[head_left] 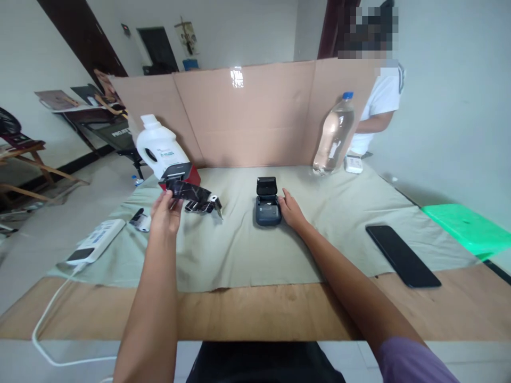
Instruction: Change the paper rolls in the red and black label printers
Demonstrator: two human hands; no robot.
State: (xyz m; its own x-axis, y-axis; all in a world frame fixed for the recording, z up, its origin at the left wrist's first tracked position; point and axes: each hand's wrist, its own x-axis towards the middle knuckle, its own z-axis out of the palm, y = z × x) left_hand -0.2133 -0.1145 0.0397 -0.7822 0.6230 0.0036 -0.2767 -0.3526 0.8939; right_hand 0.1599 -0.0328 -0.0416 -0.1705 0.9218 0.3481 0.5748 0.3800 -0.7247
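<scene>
My left hand (166, 210) is closed on one end of a glossy black strip (189, 192) with pale marble-like lines. The strip runs rightward to a small roll with a white core, and a further piece hangs below it. In the middle of the cloth stands a small dark portable printer (268, 213) with its lid tipped up. My right hand (292, 208) rests against the printer's right side, fingers stretched forward. Behind my left hand is a black and red box (194, 174), partly hidden by the strip.
A white jug (163, 146) stands at the back left, a clear bottle (335, 135) at the back right before a cardboard screen (247, 117). A power strip (98, 242) lies left, a phone (401, 255) right. A green stool (467, 226) and a person (379, 114) are beyond.
</scene>
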